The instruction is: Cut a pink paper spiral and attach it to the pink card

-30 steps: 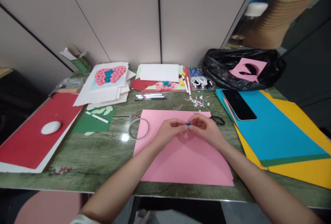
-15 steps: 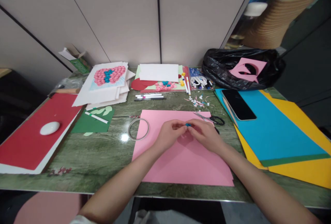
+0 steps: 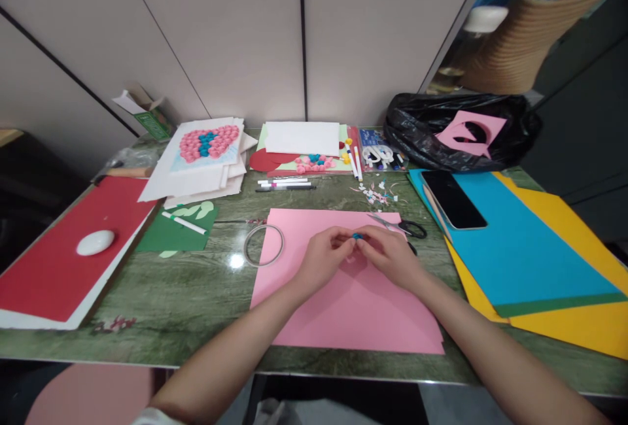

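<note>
Between the fingertips of both hands is a small blue piece (image 3: 358,236), which looks like a rolled paper flower like those on the heart. My left hand (image 3: 324,252) pinches it from the left, my right hand (image 3: 390,252) from the right. Both are just over a stack of pink paper (image 3: 343,310). Black-handled scissors (image 3: 411,227) lie beside my right hand, partly hidden by it. A roll of tape or ring (image 3: 263,246) overlaps the pink paper's left edge.
Blue paper (image 3: 530,242) with a phone (image 3: 454,199) lies at right. White sheets (image 3: 161,180) bear a heart of pink and blue flowers (image 3: 209,144). Several pens (image 3: 284,184), paper scraps (image 3: 377,193), red paper (image 3: 63,261) with a white mouse (image 3: 95,242), and a black bag (image 3: 412,131) surround the work.
The hands stay in nearly the same place, with the fingers shifting slightly around the blue piece. Nothing else has visibly moved.
</note>
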`<state>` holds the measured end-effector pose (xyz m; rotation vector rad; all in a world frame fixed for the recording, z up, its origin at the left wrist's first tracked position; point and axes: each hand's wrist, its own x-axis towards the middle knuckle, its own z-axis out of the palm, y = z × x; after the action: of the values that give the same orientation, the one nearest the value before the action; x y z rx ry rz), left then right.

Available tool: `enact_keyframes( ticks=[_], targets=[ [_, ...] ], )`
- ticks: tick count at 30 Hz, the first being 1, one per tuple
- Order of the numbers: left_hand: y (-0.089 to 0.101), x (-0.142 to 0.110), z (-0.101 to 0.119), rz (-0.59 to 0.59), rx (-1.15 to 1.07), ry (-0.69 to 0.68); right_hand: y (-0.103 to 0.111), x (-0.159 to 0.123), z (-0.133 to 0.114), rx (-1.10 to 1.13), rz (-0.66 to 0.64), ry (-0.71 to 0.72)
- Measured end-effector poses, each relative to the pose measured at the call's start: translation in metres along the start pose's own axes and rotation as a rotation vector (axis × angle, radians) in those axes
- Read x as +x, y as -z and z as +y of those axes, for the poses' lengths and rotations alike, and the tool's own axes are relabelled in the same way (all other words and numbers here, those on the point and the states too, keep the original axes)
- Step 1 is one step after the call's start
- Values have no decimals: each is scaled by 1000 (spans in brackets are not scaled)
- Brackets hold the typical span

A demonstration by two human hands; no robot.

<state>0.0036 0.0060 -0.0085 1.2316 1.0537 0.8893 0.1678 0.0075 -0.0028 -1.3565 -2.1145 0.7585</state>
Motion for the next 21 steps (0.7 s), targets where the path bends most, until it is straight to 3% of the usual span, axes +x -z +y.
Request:
enact_keyframes(
  ticks=[21],
  targets=[
    [-1, 0, -3, 22, -42, -27, -1, 0, 0, 33, 16, -11]
  ],
)
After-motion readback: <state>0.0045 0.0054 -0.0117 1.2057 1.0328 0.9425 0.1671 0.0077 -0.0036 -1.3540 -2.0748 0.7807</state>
